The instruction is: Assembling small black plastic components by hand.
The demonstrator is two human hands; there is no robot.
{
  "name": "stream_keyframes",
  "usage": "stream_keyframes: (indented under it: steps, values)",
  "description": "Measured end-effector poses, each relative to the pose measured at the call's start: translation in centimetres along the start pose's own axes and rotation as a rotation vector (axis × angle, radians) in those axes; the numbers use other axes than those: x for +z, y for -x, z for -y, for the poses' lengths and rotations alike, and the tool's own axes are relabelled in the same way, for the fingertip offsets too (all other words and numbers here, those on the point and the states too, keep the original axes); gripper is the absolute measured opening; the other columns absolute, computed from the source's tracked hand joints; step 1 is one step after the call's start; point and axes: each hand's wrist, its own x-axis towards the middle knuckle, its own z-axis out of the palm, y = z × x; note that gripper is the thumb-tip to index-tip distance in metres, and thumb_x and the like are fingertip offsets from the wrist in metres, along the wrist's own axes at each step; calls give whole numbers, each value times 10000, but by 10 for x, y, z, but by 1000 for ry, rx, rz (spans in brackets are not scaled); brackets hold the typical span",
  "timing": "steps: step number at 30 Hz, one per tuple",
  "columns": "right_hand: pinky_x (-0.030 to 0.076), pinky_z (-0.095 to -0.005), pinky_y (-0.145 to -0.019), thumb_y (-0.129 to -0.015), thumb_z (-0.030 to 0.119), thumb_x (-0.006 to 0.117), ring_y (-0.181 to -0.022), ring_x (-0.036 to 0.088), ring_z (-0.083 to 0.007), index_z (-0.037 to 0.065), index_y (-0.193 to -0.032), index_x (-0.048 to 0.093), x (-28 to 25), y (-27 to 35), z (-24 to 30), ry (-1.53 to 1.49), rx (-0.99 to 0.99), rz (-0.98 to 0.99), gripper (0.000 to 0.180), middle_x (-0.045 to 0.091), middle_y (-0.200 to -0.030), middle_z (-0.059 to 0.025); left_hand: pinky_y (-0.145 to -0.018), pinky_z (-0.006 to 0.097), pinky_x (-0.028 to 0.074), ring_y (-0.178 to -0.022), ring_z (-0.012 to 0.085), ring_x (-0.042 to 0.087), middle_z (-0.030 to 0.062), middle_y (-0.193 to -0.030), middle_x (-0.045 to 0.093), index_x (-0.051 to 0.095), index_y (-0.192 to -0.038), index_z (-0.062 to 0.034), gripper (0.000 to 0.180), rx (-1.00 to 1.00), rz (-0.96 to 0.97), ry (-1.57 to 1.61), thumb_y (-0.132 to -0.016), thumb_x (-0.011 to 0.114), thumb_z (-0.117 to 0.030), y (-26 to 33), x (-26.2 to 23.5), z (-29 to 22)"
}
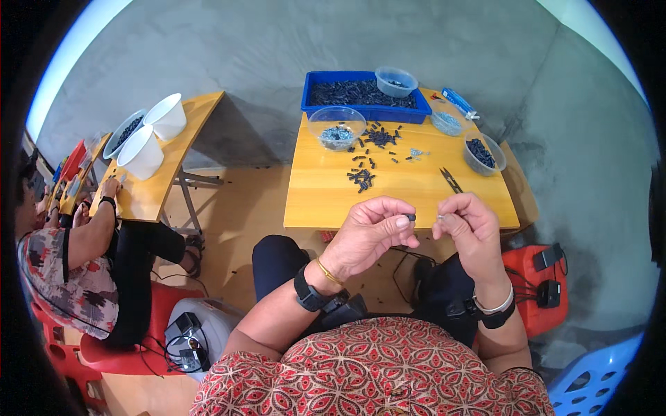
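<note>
Pinching small dark piece [411, 217], left hand [371, 232] fingertips.

Single head-worn fisheye view, looking steeply down, close over the lap, wooden table [326, 194] at frame centre, edges bending rimward

Floor: smooth grey concrete [277, 55], evenly lit — brighter pale strips at the upper left and upper right rim. Two small square wooden worktops, one ahead [326, 191] and one to the left [156, 184] on a folding metal frame. Seating — red plastic stools [104, 350] at left and lower right, blue plastic chair [590, 381] at bottom right.
</note>
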Motion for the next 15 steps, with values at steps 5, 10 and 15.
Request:
stream_keyframes:
  steps: [5,10,15]
  values:
    - [418,-198,-573,-833,6,487,-623,494,-68,-1,-854,500,10,9,6,130,-91,-9,26,515,-722,-17,-678,318,506,-704,134,547,68,-816,564,556,-979,-20,159,-19,1,87,-827,527,-53,10,7,-5]
    - [419,-200,-557,-826,-14,485,-614,496,-69,-1,-861,515,19,11,12,239,-146,-24,47,522,-713,-7,-677,283,503,-719,148,573,67,-831,579,553,-976,-5,166,50,-22,-90,-813,543,-30,15,12,-4]
    - [423,-208,-552,-823,-21,485,-606,503,-81,4,-844,528,24,12,8,363,-192,9,54,532,-707,-21,-666,256,496,-714,152,577,76,-855,587,552,-972,7,175,36,-50,-246,-800,560,-20,19,20,-9]
